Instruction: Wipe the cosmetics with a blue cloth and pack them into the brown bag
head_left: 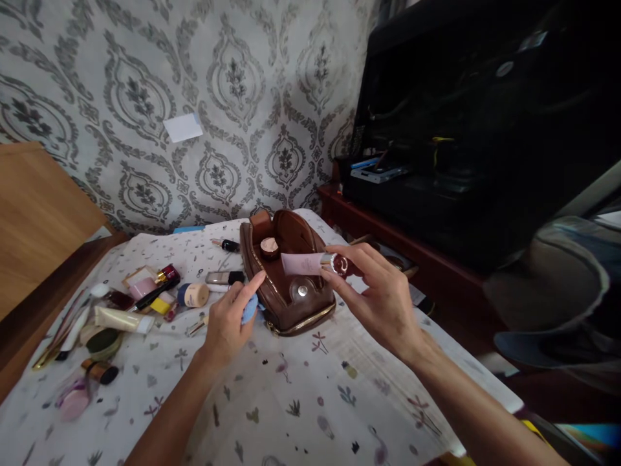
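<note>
My right hand (383,301) pinches a pale pink cosmetic tube (303,263) by its shiny cap end. The tube lies level above an unzipped brown makeup bag (315,307), its flat end pointing left over the opening. Inside the bag sits a small round jar (269,247) with a pale top. My left hand (228,330) is at the bag's left edge, index finger stretched along the zipper. Its other fingers are curled around a light blue object (250,309), partly hidden, whose kind I cannot make out.
Left of the bag lie several cosmetics, among them a cream tube (123,319), a blue-and-beige jar (193,295) and a pink round container (74,401). A black tube (229,245) lies behind. The patterned cloth (291,408) covers the surface; a large black screen (485,129) stands right.
</note>
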A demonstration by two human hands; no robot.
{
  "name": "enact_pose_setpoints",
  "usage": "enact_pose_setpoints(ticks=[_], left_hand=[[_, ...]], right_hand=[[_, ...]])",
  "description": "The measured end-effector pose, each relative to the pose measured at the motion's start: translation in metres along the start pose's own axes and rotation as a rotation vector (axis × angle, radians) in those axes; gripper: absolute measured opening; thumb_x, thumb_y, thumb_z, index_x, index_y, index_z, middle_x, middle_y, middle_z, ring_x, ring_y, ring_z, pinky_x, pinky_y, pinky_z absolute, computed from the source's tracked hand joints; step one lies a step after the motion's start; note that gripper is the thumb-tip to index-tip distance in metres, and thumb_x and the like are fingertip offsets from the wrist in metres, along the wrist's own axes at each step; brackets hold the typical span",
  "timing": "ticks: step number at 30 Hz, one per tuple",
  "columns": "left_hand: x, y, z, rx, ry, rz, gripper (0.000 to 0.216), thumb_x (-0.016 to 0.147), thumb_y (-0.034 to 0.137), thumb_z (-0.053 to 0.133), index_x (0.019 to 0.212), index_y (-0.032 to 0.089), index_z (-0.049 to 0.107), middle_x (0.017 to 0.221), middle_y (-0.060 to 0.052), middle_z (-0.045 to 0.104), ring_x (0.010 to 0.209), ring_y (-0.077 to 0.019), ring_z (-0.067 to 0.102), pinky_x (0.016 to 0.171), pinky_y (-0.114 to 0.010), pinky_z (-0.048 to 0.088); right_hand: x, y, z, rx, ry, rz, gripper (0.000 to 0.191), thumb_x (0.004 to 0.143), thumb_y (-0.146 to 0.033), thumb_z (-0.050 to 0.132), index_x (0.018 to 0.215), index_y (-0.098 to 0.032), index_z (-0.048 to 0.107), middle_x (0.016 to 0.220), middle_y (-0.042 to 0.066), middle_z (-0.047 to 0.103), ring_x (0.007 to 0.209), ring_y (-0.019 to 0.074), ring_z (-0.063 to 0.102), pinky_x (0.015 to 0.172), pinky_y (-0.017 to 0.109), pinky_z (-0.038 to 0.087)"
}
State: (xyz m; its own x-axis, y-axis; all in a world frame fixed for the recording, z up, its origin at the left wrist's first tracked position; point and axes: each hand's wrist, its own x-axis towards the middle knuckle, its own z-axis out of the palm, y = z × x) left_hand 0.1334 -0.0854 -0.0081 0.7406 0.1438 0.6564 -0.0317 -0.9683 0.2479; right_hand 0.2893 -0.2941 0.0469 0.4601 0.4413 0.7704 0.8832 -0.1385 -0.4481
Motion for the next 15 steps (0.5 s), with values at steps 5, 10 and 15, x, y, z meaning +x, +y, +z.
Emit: enact_pose_setpoints(ticks=[5,10,15], left_hand=[[0.0,0.0,0.0,-0.009,0.003,0.01,0.054,0.098,0.017,0.042,0.151,0.026,0.044,0.086,-0.003,0.061,0.077,-0.0159,0.06,0.073,-0.026,0.052],[0.001,0.0,0.0,0.006,0.021,0.032,0.055,0.098,0.015,0.042,0.152,0.026,0.043,0.085,-0.003,0.061,0.077,-0.0159,0.06,0.071,-0.026,0.051],[0.001,0.0,0.001,0.025,0.031,0.049,0.054,0.098,0.014,0.042,0.151,0.024,0.043,0.085,-0.002,0.061,0.076,-0.0154,0.06,0.071,-0.025,0.051]], right_hand=[[0.001,-0.003,0.007,0.039,0.008,0.035,0.026,0.094,-0.035,0.065,0.114,-0.02,0.068,0.089,0.005,0.066,0.074,0.0176,0.063,0.066,0.031,0.054],[0.015,-0.001,0.003,0.135,0.028,0.086,0.025,0.092,-0.038,0.068,0.111,-0.022,0.069,0.09,0.005,0.066,0.076,0.0169,0.062,0.069,0.031,0.054],[0.045,0.0,0.002,0.47,0.357,0.211,0.033,0.088,-0.047,0.071,0.108,-0.022,0.067,0.099,0.007,0.07,0.088,0.0192,0.066,0.081,0.034,0.055]])
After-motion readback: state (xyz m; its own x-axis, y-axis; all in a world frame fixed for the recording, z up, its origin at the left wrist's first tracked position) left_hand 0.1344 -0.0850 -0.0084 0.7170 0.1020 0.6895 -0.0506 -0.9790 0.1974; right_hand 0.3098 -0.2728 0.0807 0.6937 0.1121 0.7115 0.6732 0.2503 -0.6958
